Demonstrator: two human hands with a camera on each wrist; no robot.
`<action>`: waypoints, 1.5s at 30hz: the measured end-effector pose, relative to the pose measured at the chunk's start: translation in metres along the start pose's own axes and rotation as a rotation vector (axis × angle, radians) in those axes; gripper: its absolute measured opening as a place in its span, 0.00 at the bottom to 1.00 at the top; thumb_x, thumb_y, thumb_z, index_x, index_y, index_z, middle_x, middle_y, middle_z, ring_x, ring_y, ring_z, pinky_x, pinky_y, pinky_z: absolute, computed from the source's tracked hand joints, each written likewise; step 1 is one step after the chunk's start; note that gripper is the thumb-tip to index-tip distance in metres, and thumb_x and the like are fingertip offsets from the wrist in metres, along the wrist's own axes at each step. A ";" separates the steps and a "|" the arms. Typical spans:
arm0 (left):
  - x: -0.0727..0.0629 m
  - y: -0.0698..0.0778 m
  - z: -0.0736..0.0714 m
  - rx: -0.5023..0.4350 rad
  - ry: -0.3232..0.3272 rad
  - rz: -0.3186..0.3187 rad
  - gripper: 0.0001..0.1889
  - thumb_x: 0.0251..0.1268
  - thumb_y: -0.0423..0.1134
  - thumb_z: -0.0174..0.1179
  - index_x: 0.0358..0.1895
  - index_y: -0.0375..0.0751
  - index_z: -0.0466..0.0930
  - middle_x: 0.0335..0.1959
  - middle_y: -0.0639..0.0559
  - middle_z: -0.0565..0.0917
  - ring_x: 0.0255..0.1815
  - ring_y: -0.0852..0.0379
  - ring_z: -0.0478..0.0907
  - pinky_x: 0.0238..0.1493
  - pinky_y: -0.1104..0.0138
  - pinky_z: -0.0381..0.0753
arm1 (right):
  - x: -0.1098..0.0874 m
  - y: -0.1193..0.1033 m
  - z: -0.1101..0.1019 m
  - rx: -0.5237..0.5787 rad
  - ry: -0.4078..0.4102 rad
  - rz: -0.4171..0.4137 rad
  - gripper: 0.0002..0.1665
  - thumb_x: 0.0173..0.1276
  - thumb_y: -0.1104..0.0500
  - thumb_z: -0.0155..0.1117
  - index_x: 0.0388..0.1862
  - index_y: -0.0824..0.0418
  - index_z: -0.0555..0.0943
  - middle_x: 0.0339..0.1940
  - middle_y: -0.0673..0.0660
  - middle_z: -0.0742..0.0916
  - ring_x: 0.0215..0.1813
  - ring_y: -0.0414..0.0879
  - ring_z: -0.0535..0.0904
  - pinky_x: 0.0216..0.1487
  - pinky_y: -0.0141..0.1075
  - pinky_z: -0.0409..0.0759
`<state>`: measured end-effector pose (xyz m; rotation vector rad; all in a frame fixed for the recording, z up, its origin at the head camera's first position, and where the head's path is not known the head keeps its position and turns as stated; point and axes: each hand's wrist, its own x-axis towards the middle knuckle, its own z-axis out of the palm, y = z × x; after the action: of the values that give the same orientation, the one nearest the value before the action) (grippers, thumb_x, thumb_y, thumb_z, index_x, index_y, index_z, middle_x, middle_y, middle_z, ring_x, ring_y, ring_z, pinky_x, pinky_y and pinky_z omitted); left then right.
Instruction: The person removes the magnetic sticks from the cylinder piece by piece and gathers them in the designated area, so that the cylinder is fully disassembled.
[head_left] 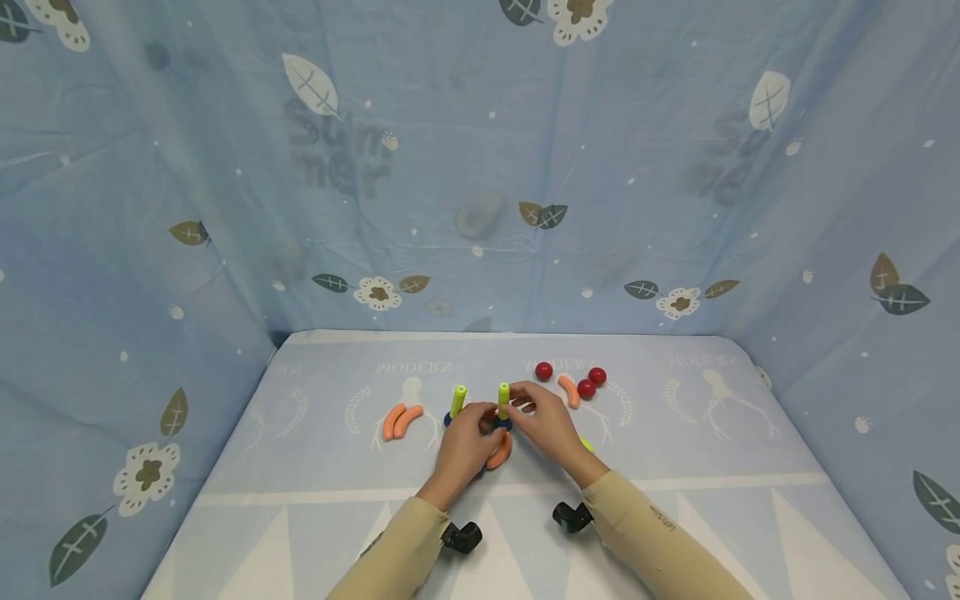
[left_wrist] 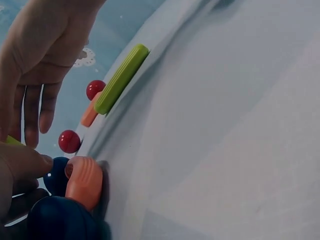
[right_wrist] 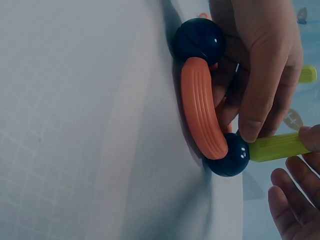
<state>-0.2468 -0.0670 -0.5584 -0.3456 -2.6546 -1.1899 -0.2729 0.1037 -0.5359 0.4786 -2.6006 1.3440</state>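
Currently, the right hand (head_left: pixel 545 417) has a narrow grip, which pinches a green stick (right_wrist: pixel 277 146) between thumb and fingers. This green stick stands nearly upright, and its foot meets a blue ball (right_wrist: pixel 231 160). There, the grip of the left hand (head_left: pixel 463 443) is also narrow, holding this ball with its thumb just beside the foot. On the near side of the green stick, a curved orange stick (right_wrist: pixel 200 107) runs from the held ball to another blue ball (right_wrist: pixel 200 40). To the left of the green stick, a second green stick (head_left: pixel 458 402) stands upright, and farther left two loose orange sticks (head_left: pixel 408 421) lie side by side. To the right of the green stick and beyond it, three red balls (head_left: pixel 543 372) rest on the table (head_left: pixel 337 533) near a single orange piece (head_left: pixel 568 392). A third green stick (left_wrist: pixel 121 79) lies to its right, mostly hidden behind the right forearm in the head view.
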 end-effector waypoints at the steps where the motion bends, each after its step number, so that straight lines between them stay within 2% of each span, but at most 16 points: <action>1: 0.001 0.000 0.000 0.000 0.002 -0.010 0.18 0.61 0.38 0.72 0.53 0.40 0.84 0.42 0.50 0.85 0.38 0.56 0.81 0.40 0.64 0.81 | 0.000 0.000 0.000 -0.006 0.000 0.003 0.15 0.68 0.57 0.73 0.52 0.58 0.85 0.46 0.50 0.89 0.46 0.43 0.84 0.48 0.41 0.84; 5: 0.003 0.000 0.002 0.007 0.004 -0.032 0.14 0.61 0.37 0.72 0.50 0.41 0.85 0.39 0.51 0.84 0.34 0.58 0.81 0.36 0.67 0.79 | 0.001 -0.002 0.000 -0.018 -0.005 0.019 0.14 0.68 0.57 0.73 0.50 0.57 0.85 0.43 0.49 0.89 0.46 0.42 0.84 0.48 0.39 0.84; 11: 0.005 0.001 0.004 0.012 0.006 -0.047 0.13 0.60 0.37 0.73 0.47 0.41 0.86 0.38 0.51 0.84 0.33 0.58 0.81 0.34 0.68 0.79 | 0.000 -0.004 0.000 -0.008 0.000 0.000 0.12 0.68 0.58 0.72 0.50 0.57 0.84 0.41 0.49 0.89 0.44 0.43 0.85 0.46 0.37 0.84; 19: 0.005 -0.001 0.006 0.012 0.020 -0.045 0.12 0.61 0.38 0.73 0.47 0.42 0.86 0.39 0.52 0.84 0.34 0.57 0.81 0.35 0.68 0.79 | 0.000 -0.004 0.000 0.004 -0.008 0.030 0.12 0.69 0.57 0.72 0.50 0.57 0.84 0.40 0.48 0.88 0.43 0.40 0.84 0.48 0.35 0.84; 28: 0.004 -0.003 0.007 -0.017 0.028 -0.022 0.12 0.61 0.38 0.73 0.47 0.42 0.86 0.39 0.51 0.85 0.34 0.58 0.82 0.36 0.68 0.81 | -0.002 -0.003 -0.001 -0.009 0.000 -0.017 0.11 0.70 0.59 0.71 0.49 0.58 0.84 0.40 0.48 0.89 0.43 0.41 0.85 0.47 0.38 0.85; 34: 0.003 -0.003 0.007 -0.026 0.023 -0.031 0.12 0.61 0.38 0.73 0.46 0.43 0.86 0.39 0.53 0.84 0.35 0.59 0.82 0.36 0.69 0.81 | -0.004 0.000 -0.002 -0.006 0.004 -0.007 0.12 0.69 0.58 0.72 0.49 0.58 0.83 0.40 0.49 0.89 0.43 0.41 0.85 0.47 0.37 0.85; 42: 0.003 -0.004 0.009 -0.042 0.031 -0.018 0.12 0.62 0.36 0.73 0.47 0.41 0.86 0.39 0.51 0.85 0.35 0.58 0.83 0.37 0.68 0.82 | -0.005 -0.014 -0.017 0.002 0.099 -0.021 0.12 0.70 0.59 0.70 0.50 0.61 0.82 0.40 0.52 0.88 0.42 0.44 0.85 0.48 0.40 0.85; 45: 0.002 -0.004 0.008 -0.045 0.033 -0.016 0.12 0.62 0.36 0.73 0.47 0.40 0.86 0.39 0.50 0.84 0.35 0.57 0.83 0.37 0.68 0.82 | -0.004 -0.015 -0.025 -0.004 0.101 0.016 0.13 0.70 0.59 0.71 0.50 0.62 0.82 0.41 0.53 0.88 0.43 0.45 0.85 0.48 0.40 0.85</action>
<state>-0.2507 -0.0632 -0.5658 -0.3100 -2.6108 -1.2502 -0.2635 0.1172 -0.5115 0.3800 -2.5304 1.3315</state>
